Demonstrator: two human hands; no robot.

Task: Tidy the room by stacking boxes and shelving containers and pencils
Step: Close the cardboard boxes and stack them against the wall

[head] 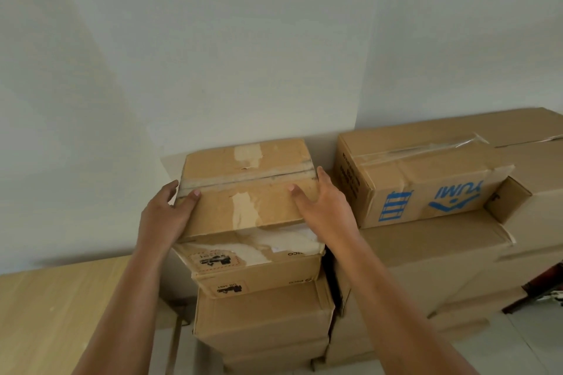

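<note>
A small taped cardboard box (248,186) sits on top of a stack of cardboard boxes (259,307) against the white wall. My left hand (166,213) holds its left side, thumb on the top face and fingers down the side. On the right edge lies my right hand (323,207), thumb on top and fingers along the far side. The box beneath it (256,265) carries torn labels and black stamps.
A second, taller stack of larger boxes (426,253) stands to the right, topped by a box with blue print (420,179). A light wooden tabletop (54,313) lies at the lower left. A dark wooden furniture piece (539,286) shows at the far right.
</note>
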